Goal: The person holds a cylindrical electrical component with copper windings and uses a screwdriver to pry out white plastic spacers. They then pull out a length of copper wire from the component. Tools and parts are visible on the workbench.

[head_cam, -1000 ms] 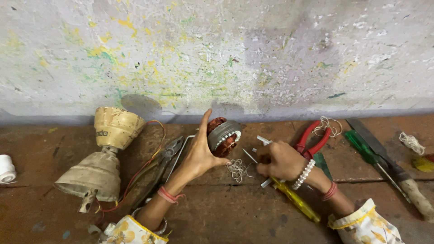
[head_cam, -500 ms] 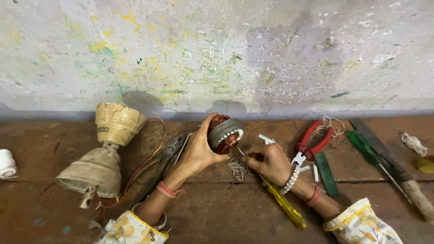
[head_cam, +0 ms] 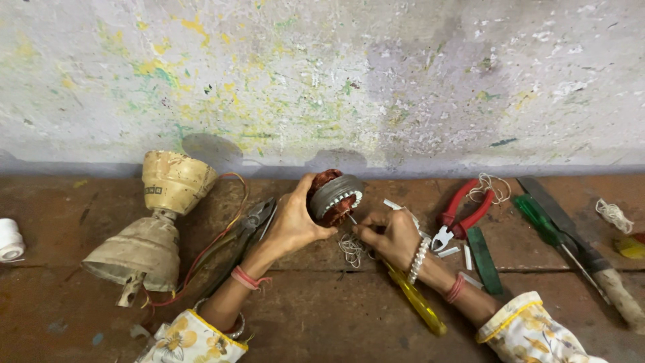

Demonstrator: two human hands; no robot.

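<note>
— Head view, looking down on a rusty brown worktop (head_cam: 322, 316) against a paint-flecked wall (head_cam: 322, 74). Any containers?

— Only the cream bell-shaped housing (head_cam: 151, 228) lying tilted at left, open mouth down-left; inside too dark to tell. Coloured wires (head_cam: 215, 242) trailing from it.

— And the held piece?

— Small motor stator (head_cam: 334, 196), grey toothed ring, copper-red winding bulging at both ends. Raised just off the worktop at centre, close to the wall. Left hand (head_cam: 295, 225) wrapped around it, grip closed on its near side. Right hand (head_cam: 393, 232) just beside, fingertips pinched narrow on a thin pin (head_cam: 351, 218) touching the ring's lower edge. Loose white thread (head_cam: 351, 249) beneath.

— Room around?

— Dark pliers (head_cam: 252, 225) just left of the left wrist. Yellow-handled screwdriver (head_cam: 416, 302) under the right forearm. Red-handled pliers (head_cam: 463, 212), green screwdriver (head_cam: 544, 225) and a file (head_cam: 584, 249) crowding the right. White spool (head_cam: 10, 238) at the far left edge. Bare worktop along the near edge, between the sleeves.
</note>
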